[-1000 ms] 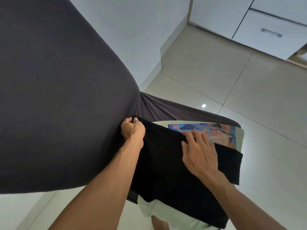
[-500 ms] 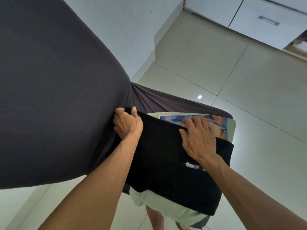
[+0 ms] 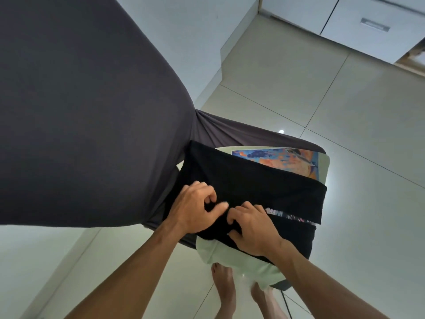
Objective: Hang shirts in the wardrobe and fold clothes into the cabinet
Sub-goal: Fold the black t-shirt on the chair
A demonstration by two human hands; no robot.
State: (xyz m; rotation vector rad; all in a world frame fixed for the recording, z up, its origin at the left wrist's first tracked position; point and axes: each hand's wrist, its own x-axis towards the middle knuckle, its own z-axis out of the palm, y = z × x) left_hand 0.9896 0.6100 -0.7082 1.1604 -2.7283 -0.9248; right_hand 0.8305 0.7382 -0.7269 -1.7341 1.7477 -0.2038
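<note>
Both hands, left [image 3: 195, 210] and right [image 3: 250, 229], pinch the black garment's [image 3: 253, 180] near edge above open floor [image 3: 345, 111].

We see our own two forearms bare — no sleeves, no watch or rings (none that show) — and our feet [image 3: 224, 287] bare on the floor.

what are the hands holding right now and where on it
Both hands grip the folded black cloth garment at its near edge: the right hand bunches it in curled fingers, and the left hand pinches it just beside.
</note>
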